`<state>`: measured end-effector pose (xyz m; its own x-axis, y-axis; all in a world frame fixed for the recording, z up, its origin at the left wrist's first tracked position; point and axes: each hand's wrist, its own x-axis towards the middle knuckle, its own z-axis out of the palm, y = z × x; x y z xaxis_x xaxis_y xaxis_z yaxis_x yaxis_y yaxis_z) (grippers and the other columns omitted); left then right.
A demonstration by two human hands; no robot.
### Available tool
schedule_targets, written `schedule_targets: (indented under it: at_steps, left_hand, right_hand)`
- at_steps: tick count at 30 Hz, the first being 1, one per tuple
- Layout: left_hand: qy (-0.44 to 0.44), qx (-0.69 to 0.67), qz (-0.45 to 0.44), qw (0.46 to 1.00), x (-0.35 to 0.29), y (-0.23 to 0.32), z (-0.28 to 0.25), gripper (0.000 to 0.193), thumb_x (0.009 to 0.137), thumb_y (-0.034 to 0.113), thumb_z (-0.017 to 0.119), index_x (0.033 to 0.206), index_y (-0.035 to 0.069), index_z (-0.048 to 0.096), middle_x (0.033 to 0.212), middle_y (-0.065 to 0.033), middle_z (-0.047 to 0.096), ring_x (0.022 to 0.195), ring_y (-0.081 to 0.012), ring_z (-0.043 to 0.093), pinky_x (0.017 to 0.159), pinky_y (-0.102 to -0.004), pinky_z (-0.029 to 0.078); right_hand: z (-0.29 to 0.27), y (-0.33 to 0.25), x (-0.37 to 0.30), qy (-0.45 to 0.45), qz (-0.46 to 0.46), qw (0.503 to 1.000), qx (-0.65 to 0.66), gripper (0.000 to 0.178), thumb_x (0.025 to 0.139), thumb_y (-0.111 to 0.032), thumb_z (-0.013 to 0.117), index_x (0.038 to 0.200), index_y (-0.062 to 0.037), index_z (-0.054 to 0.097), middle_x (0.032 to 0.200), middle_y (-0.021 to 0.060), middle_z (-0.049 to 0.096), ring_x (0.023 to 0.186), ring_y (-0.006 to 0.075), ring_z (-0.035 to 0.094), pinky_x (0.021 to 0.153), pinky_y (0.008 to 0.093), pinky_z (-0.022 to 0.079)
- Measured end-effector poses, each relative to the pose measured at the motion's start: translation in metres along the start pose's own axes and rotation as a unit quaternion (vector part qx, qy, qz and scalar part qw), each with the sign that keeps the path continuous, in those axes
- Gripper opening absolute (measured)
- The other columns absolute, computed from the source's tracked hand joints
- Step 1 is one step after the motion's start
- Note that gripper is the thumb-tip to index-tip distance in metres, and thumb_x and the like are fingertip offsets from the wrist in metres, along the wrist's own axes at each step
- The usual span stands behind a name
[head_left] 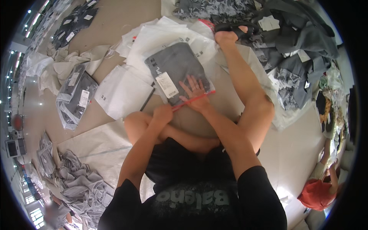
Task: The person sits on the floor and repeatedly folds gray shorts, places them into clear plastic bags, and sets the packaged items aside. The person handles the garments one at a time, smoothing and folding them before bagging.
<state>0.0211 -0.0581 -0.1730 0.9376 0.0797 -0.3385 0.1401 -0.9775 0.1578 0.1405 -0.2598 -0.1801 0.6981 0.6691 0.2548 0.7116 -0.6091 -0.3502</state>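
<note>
A clear plastic bag (209, 76) with a red strip along its near edge lies in front of me. Inside it is a folded dark grey garment (174, 57) bearing a white label tag (166, 85). My left hand (163, 113) is closed on the bag's near left corner, at the end of the red strip. Spread flat over the garment, my right hand (194, 95) has its fingers apart. The red strip crosses its palm, so the fingers seem to be inside the bag's mouth.
White bags (122, 92) are stacked beneath and left of the bag. Bagged dark garments (78, 94) lie further left. Grey clothes (78, 180) are heaped at lower left, dark patterned clothes (283, 50) at upper right. A person in red (316, 193) sits at lower right.
</note>
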Motion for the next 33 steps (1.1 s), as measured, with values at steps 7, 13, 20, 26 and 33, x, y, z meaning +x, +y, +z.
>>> schedule_targets:
  at_steps: [7,13,20,26,33]
  left_hand:
    - [-0.043,-0.038,-0.058,0.997,-0.003,0.001,-0.008,0.024,0.092,0.018,0.060,0.102,0.000,0.074,0.103,-0.0261,0.076,0.099,-0.0447,0.074,0.087,-0.0540,0.059]
    - [-0.004,-0.046,0.002,0.999,0.011,0.000,0.000,0.026,0.092,0.021,0.061,0.102,-0.001,0.071,0.098,-0.0259,0.075,0.096,-0.0450,0.073,0.084,-0.0540,0.058]
    - [0.067,-0.320,-0.052,0.944,-0.031,-0.029,-0.086,0.012,0.090,0.008,0.065,0.092,0.002,0.056,0.072,-0.0151,0.067,0.059,-0.0251,0.072,0.055,-0.0388,0.055]
    - [0.240,-0.547,-0.013,0.802,-0.091,-0.015,-0.240,0.012,0.097,0.003,0.058,0.109,0.006,0.059,0.075,-0.0061,0.067,0.063,-0.0133,0.066,0.059,-0.0264,0.052]
    - [0.210,-0.666,-0.054,0.714,-0.095,-0.030,-0.276,0.015,0.094,0.011,0.064,0.105,0.003,0.071,0.080,-0.0031,0.068,0.074,-0.0113,0.065,0.068,-0.0274,0.051]
  right_hand:
    - [-0.087,-0.052,-0.034,-0.351,0.057,0.931,-0.079,0.048,0.097,-0.021,0.062,0.142,-0.0063,0.052,0.148,0.0247,0.049,0.122,0.0420,0.061,0.098,0.0560,0.052]
    - [-0.037,0.048,-0.049,0.007,0.262,0.962,-0.081,0.013,0.089,-0.003,0.064,0.102,-0.0058,0.062,0.100,0.0188,0.068,0.094,0.0389,0.069,0.078,0.0490,0.058]
    - [-0.080,0.030,-0.041,0.129,0.117,0.969,0.178,0.017,0.087,0.009,0.066,0.099,-0.0022,0.069,0.103,0.0154,0.071,0.094,0.0350,0.070,0.082,0.0430,0.057]
    - [-0.225,-0.031,-0.011,0.250,0.063,0.929,0.265,0.016,0.091,0.002,0.074,0.105,-0.0051,0.078,0.092,0.0102,0.069,0.079,0.0220,0.068,0.070,0.0319,0.054]
    - [-0.258,-0.041,-0.004,0.167,0.154,0.866,0.446,0.011,0.098,-0.004,0.073,0.107,0.0015,0.077,0.096,0.0034,0.071,0.075,0.0109,0.067,0.071,0.0256,0.055]
